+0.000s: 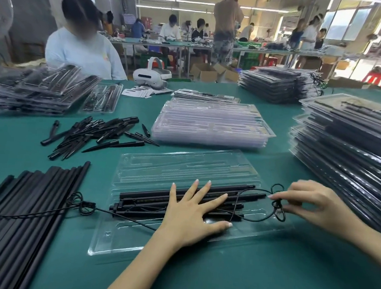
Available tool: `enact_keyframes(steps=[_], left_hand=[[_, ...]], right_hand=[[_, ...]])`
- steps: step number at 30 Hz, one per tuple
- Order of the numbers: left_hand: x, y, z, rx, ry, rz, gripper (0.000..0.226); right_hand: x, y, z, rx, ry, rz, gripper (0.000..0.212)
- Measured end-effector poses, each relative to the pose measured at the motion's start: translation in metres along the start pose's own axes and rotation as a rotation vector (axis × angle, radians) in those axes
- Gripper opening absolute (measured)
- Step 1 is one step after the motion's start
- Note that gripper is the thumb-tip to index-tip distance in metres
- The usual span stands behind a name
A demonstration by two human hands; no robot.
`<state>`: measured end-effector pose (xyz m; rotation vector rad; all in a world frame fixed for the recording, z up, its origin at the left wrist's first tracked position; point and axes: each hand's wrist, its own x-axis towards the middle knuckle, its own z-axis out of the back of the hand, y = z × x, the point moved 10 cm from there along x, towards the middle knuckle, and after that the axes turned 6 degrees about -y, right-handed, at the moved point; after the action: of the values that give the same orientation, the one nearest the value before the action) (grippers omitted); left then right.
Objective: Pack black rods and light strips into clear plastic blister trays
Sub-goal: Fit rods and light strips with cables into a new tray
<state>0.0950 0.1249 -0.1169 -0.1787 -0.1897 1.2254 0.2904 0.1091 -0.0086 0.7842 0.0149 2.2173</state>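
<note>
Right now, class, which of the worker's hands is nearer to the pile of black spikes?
Left. The left hand presses the rods in the tray, just below the spikes; the right hand pinches a cord further right.

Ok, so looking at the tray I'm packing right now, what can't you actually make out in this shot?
Head view only:
- Middle of the black rods in the open blister tray: covered by the left hand, spread flat on them.
- Coiled cable bundle: partly hidden by the right hand pinching it; how it is tied is too small to tell.
- Loose rod pile: cut off by the left and bottom edges.
- Packed tray stack: cut off by the right edge.
</note>
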Motion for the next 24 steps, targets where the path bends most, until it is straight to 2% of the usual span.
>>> enact_keyframes(steps=[2, 4, 7, 10, 12, 14, 16, 17, 19, 21, 24], left_hand=[[0.001, 0.000, -0.001, 0.007, 0.018, 0.011, 0.067], [0.001, 0.001, -0.002, 0.006, 0.044, 0.026, 0.069], [0.001, 0.002, -0.004, 0.006, 0.098, 0.048, 0.072], [0.002, 0.001, -0.005, 0.011, 0.119, 0.067, 0.073], [0.002, 0.001, -0.004, 0.010, 0.114, 0.072, 0.074], [0.001, 0.000, -0.003, 0.006, 0.100, 0.067, 0.074], [0.000, 0.000, -0.001, 0.004, 0.070, 0.060, 0.073], [-0.001, -0.001, 0.001, 0.007, 0.042, 0.051, 0.073], [-0.005, -0.007, 0.008, 0.014, -0.050, -0.010, 0.068], [-0.009, -0.023, 0.013, -0.011, -0.115, -0.161, 0.061], [-0.011, -0.043, 0.007, -0.051, -0.042, -0.331, 0.048]], right_hand=[[0.001, 0.003, 0.007, 0.018, -0.034, 0.078, 0.027], [0.002, 0.002, 0.010, 0.066, -0.027, 0.079, 0.024], [-0.001, -0.011, 0.001, 0.288, 0.041, -0.137, 0.015], [-0.007, -0.032, -0.010, 0.435, -0.039, -0.384, 0.016], [-0.008, -0.038, -0.007, 0.301, -0.132, -0.413, 0.021], [-0.001, -0.028, -0.003, 0.001, -0.173, -0.263, 0.018], [0.003, -0.013, -0.002, -0.274, -0.175, -0.023, 0.010], [0.002, -0.010, -0.002, -0.355, -0.153, 0.070, 0.014], [-0.004, -0.013, -0.008, -0.443, -0.082, 0.210, 0.033], [-0.011, -0.020, -0.012, -0.468, -0.049, 0.251, 0.044], [-0.013, -0.022, -0.019, -0.439, -0.042, 0.271, 0.048]])
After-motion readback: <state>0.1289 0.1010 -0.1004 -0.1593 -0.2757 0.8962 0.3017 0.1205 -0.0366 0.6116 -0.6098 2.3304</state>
